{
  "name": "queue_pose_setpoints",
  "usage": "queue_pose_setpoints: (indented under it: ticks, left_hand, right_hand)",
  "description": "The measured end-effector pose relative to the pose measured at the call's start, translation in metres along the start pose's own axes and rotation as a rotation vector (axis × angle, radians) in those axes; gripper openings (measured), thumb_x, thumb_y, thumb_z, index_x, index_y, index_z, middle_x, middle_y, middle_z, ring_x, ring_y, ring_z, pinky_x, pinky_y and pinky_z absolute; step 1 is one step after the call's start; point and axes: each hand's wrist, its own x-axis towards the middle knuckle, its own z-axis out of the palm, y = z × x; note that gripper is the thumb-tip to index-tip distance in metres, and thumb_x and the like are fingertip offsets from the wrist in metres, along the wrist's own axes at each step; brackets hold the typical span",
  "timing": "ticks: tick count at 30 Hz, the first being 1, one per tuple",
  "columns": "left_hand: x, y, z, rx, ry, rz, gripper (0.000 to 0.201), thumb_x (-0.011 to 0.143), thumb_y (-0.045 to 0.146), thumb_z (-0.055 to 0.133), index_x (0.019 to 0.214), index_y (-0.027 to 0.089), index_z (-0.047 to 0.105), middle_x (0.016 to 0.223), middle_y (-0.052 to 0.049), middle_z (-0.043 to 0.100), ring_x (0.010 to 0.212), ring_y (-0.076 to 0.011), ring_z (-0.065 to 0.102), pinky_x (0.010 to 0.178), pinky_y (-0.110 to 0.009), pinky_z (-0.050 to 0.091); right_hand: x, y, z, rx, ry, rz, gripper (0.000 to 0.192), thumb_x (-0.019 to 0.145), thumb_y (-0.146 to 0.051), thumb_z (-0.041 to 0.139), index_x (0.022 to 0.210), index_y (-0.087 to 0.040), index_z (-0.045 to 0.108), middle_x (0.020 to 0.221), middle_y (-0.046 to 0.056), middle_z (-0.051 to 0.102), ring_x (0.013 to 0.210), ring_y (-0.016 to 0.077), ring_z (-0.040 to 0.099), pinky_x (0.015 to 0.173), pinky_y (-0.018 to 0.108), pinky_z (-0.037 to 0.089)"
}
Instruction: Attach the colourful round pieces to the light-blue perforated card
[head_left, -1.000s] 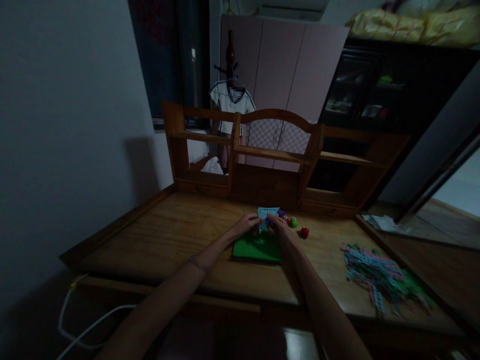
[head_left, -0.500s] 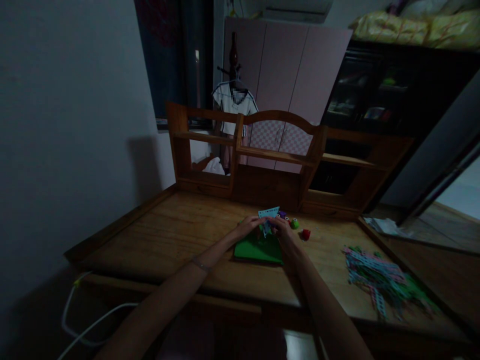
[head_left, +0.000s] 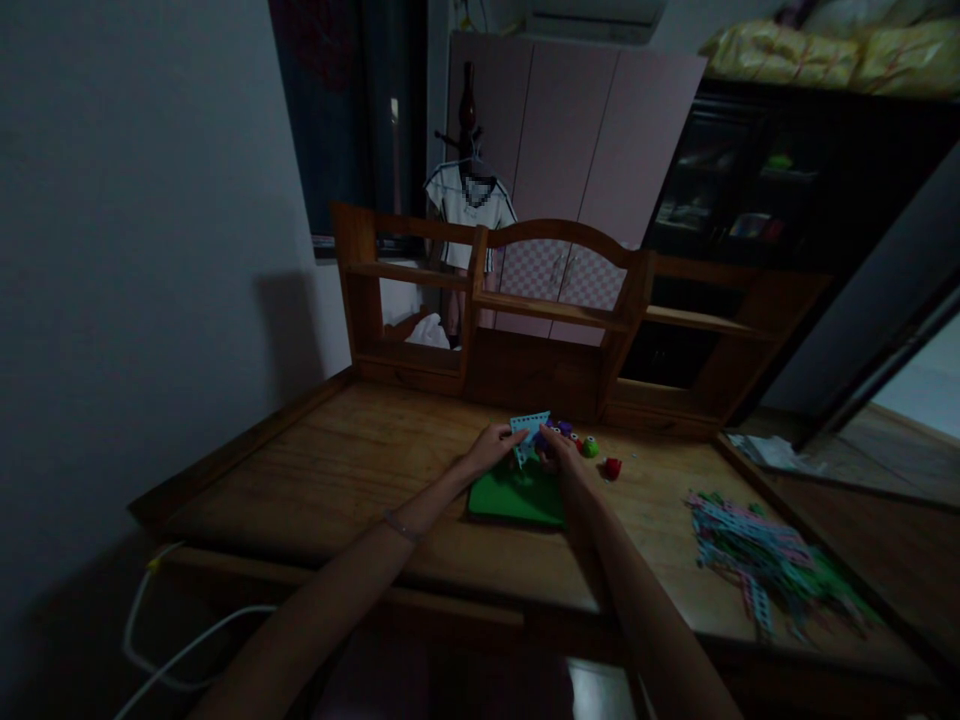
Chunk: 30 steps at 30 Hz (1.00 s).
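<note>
I have a small light-blue perforated piece [head_left: 529,424] pinched between both hands, lifted just above the far edge of the green baseplate [head_left: 516,498] that lies flat on the wooden surface [head_left: 360,470]. My left hand [head_left: 491,447] grips its left side with fingers closed on it; my right hand [head_left: 556,450] closes on its right side, and something purple shows by those fingers (too dim to say whether it is a separate peg or part of the piece).

As I judge it, the build is at an early point: the baseplate looks bare, with nothing standing on it that I can make out, and only this one blue piece is in hand. Just right of my hands sit a few small round parts, a green one [head_left: 590,447] and a red one [head_left: 612,467], apart from each other and unused. Well to the right, near the surface's edge, lies a loose heap of pastel perforated strips [head_left: 757,555], evidently untouched stock. So most of the assembling is left, if these parts are all meant to go together.
</note>
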Motion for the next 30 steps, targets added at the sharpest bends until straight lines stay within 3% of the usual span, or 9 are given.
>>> queue_pose_setpoints:
  ticks: [4,9,16,22,27,30]
  left_hand:
    - [-0.001,0.0,0.0,-0.004,-0.071,0.007,0.046,0.077,0.054,0.051,0.074,0.01,0.061,0.062,-0.002,0.057,0.049,-0.0116,0.05,0.046,-0.023,0.039]
    - [0.002,0.0,-0.003,0.011,-0.047,0.136,0.035,0.076,0.043,0.057,0.071,0.009,0.065,0.085,-0.007,0.058,0.074,-0.0136,0.054,0.064,-0.022,0.043]
    - [0.002,-0.004,-0.003,-0.044,-0.1,0.049,0.037,0.076,0.044,0.056,0.078,0.008,0.065,0.079,-0.005,0.059,0.062,-0.0118,0.051,0.056,-0.022,0.04]
    - [0.001,-0.002,-0.003,-0.065,-0.105,0.073,0.035,0.074,0.042,0.058,0.079,0.008,0.066,0.078,-0.005,0.06,0.063,-0.0128,0.052,0.059,-0.024,0.04]
    - [0.001,-0.001,-0.001,-0.03,-0.06,0.105,0.035,0.076,0.042,0.056,0.081,0.009,0.066,0.079,-0.005,0.062,0.066,-0.0131,0.053,0.06,-0.022,0.04]
    - [0.002,-0.001,-0.002,0.03,0.045,0.118,0.036,0.076,0.044,0.055,0.074,0.009,0.064,0.074,-0.004,0.062,0.064,-0.013,0.053,0.059,-0.022,0.04]
  right_hand:
    - [-0.002,-0.005,0.0,0.026,-0.002,-0.009,0.043,0.069,-0.063,0.056,0.065,-0.021,0.047,0.05,-0.003,0.04,0.04,0.0082,0.027,0.043,0.027,0.015]
    - [-0.001,-0.002,-0.001,-0.02,-0.007,0.011,0.041,0.068,-0.062,0.057,0.068,-0.022,0.05,0.051,-0.004,0.04,0.041,0.0083,0.029,0.042,0.025,0.018]
    - [0.0,0.001,-0.003,0.007,-0.029,0.027,0.04,0.068,-0.06,0.058,0.066,-0.021,0.05,0.053,-0.003,0.04,0.042,0.0083,0.029,0.041,0.025,0.017]
    - [-0.003,0.0,-0.002,-0.004,-0.013,0.02,0.042,0.066,-0.062,0.059,0.063,-0.021,0.049,0.051,-0.004,0.04,0.041,0.0075,0.028,0.041,0.024,0.016]
    - [-0.006,-0.004,0.001,-0.019,-0.021,0.026,0.04,0.068,-0.06,0.058,0.069,-0.02,0.052,0.053,-0.004,0.043,0.042,0.008,0.031,0.042,0.024,0.018]
    - [-0.01,-0.009,0.002,-0.076,-0.008,0.021,0.039,0.071,-0.059,0.056,0.074,-0.021,0.056,0.056,-0.003,0.047,0.044,0.0094,0.035,0.043,0.024,0.021]
